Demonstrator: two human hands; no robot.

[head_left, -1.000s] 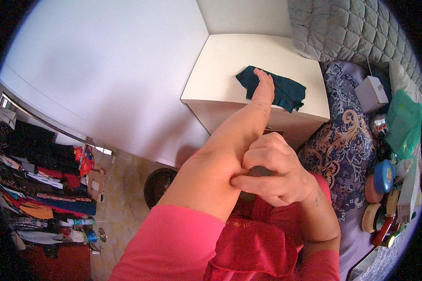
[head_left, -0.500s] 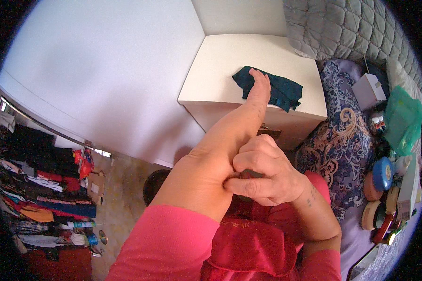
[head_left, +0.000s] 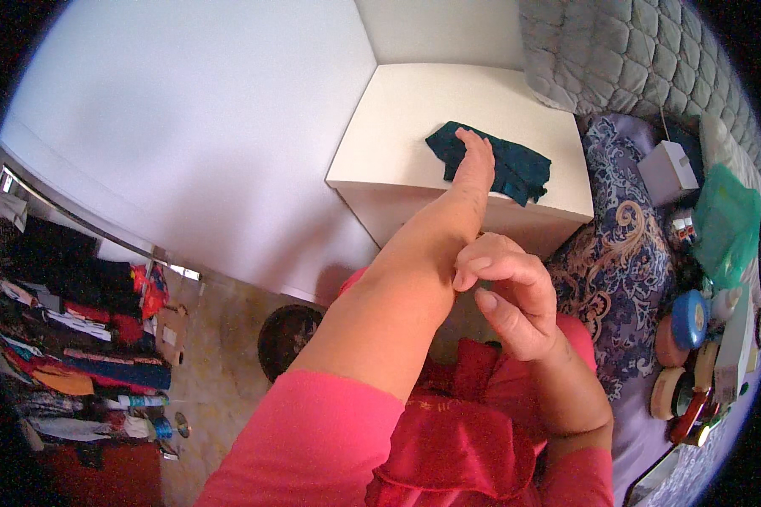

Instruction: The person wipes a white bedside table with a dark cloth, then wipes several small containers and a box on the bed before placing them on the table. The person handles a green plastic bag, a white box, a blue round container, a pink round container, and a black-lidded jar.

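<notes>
On the white cabinet [head_left: 397, 127], the dark cloth [head_left: 520, 169] lies spread, uneven-edged, under the left hand [head_left: 475, 159], fingers straight; the right hand [head_left: 533, 308] curls empty, thumb apart

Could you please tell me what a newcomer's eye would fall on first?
Probably the dark teal cloth on the white cabinet at upper centre, with the bare left arm stretched towards it. Next, the green plastic bag at far right and the piled clothes at left.
</notes>
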